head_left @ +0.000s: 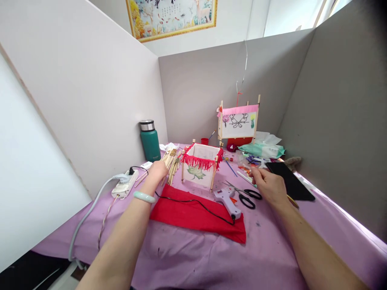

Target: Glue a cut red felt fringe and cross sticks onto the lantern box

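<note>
My left hand, with a pale green bangle on its wrist, is at a pile of thin wooden sticks; its fingers are hidden behind the back of the hand. My right hand is closed above the table, fingers curled in; what it holds, if anything, is not visible. Between the hands stands a small stick-framed lantern with white panels, a leaf drawing and red fringe. In front of it, a lilac glue gun lies partly on a red cloth. Black-handled scissors rest beside my right hand.
A green bottle and a power strip stand at left. The glue gun's black cord crosses the red cloth. Behind are a hanging second lantern and a wipes pack. A black tablet lies at right; grey partitions enclose the table.
</note>
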